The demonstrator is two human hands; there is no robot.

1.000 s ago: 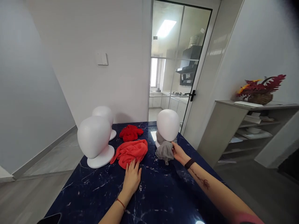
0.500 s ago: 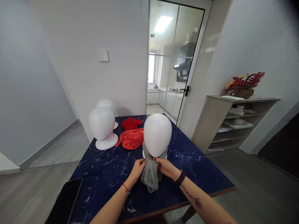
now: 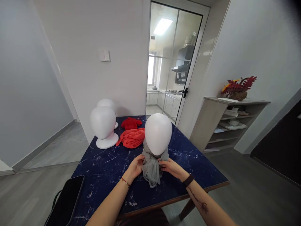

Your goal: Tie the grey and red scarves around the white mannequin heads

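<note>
A white foam mannequin head (image 3: 158,133) stands on the dark blue marble table (image 3: 105,169), close in front of me. A grey scarf (image 3: 152,168) is wrapped round its neck and hangs down at the front. My left hand (image 3: 136,167) grips the scarf on its left side. My right hand (image 3: 170,166) pinches it on the right side. Both hands are closed on the cloth just under the head.
Two more white foam heads (image 3: 103,125) stand at the table's back left. An orange cloth (image 3: 132,138) and a red knitted piece (image 3: 130,123) lie behind the near head. A black phone (image 3: 66,202) lies at the front left edge. A shelf unit (image 3: 225,125) stands to the right.
The mannequin head with the grey scarf has come from the back right of the table to just in front of me. My left hand left the orange cloth and took hold of the scarf.
</note>
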